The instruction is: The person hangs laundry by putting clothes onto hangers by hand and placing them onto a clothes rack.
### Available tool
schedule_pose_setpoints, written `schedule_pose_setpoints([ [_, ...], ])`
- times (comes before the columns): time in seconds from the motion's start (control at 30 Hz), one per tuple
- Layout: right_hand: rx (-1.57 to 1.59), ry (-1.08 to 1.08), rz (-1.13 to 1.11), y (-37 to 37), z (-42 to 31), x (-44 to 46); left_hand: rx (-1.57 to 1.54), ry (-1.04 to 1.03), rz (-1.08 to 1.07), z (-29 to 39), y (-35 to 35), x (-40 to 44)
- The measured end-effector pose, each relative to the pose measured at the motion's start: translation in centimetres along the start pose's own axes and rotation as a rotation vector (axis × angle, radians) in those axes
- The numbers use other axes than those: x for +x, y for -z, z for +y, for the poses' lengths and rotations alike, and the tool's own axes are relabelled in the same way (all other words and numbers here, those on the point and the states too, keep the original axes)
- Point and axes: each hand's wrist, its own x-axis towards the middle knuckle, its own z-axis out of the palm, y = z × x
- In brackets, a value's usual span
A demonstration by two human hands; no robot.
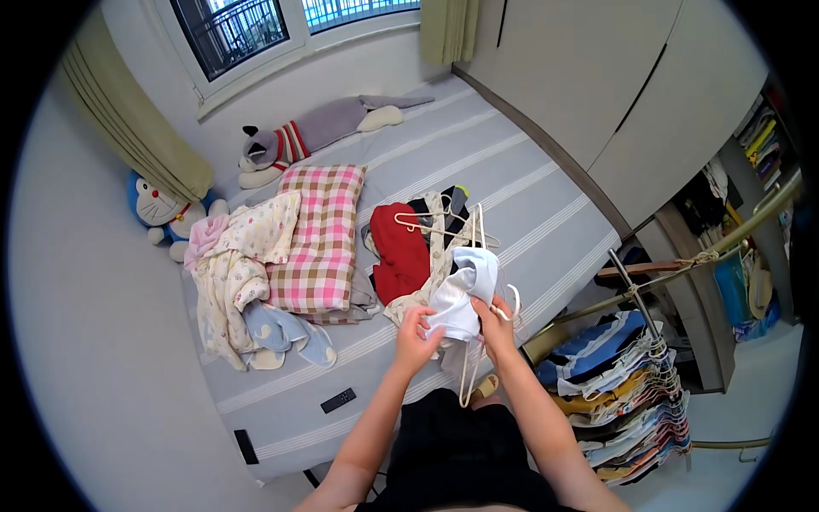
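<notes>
- one head-worn cam, so you're looking out over the wearer's own black clothes (461,437), facing forward and pretty steeply down
- super wide lens btw, the rim's curved and the corners go black
- left hand (415,339) and right hand (495,322) are fairly near, just below centre
- striped bed (546,200) takes the midground, window (243,38) is way off up top
- sideways it reaches from the wall (85,307) on the left to the clothes rack (633,292) on the right

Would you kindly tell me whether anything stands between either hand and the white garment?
Nothing visible does: the left hand holds the white garment at its lower left, the right hand at its right side.
</notes>
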Motion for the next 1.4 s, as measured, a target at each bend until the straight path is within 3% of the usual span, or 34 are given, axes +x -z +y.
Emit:
schedule_pose_setpoints([
  [0.13, 0.037, -0.072, 0.031, 0.5, -2.2, -1.6, 0.308, -0.284, -0.046, 0.8, -1.1, -1.5],
  [0.23, 0.049, -0.05, 0.072, 2.1, -2.3, -1.6, 0.122, -0.133, -0.148, -1.0, -1.1, -1.7],
  [0.33, -0.069, -0.09, 0.03, 4.6, -3.5, -2.4, -0.443, 0.163, -0.289, -0.6, -1.3, -0.6],
  [0.47, -0.432, 0.28, 0.204, 6.7, -2.6, -2.4, -0.573, 0.199, -0.115, 4.2, -2.1, 1.5],
  [0.57, -0.53, 0.483, 0.17, 6.7, -4.6, -3.8, -0.276, 0.133, -0.232, 6.8, -1.8, 2.4],
  [0.7, -0.49, 0.402, -0.224, 5.1, -6.2, -5.1, -0.166, 0.099, -0.458, 9.7, -3.5, 1.7],
  [0.8, -0.694, 0.418, -0.324, 5.2, -5.6, -4.8, -0.075, -0.167, -0.571, 10.6, -3.1, 1.6],
  [0.9, -0.852, 0.419, -0.244, 4.9, -5.9, -5.1, 0.126, -0.295, -0.35, 9.6, -1.8, 2.3],
  [1.03, -0.81, 0.424, -0.116, 5.0, -6.3, -5.4, 0.391, -0.492, -0.096, 6.1, 0.0, 2.6],
  [1.13, -0.747, 0.401, -0.048, 6.5, -6.1, -4.6, 0.549, -0.452, 0.034, 4.2, 2.1, 2.1],
  [1.2, -0.732, 0.317, -0.062, 7.7, -5.9, -4.2, 0.394, -0.232, -0.066, 4.1, 2.2, 1.8],
  [1.33, -0.658, 0.5, -0.164, 8.8, -5.8, -4.5, -0.196, 0.395, -0.195, 3.8, 1.8, 1.7],
  [1.37, -0.6, 0.412, -0.173, 9.3, -6.4, -5.0, -0.369, 0.564, -0.219, 3.8, 1.6, 1.9],
  [1.4, -0.54, 0.324, -0.181, 10.0, -7.2, -5.4, -0.371, 0.603, -0.198, 4.4, 1.7, 1.9],
])
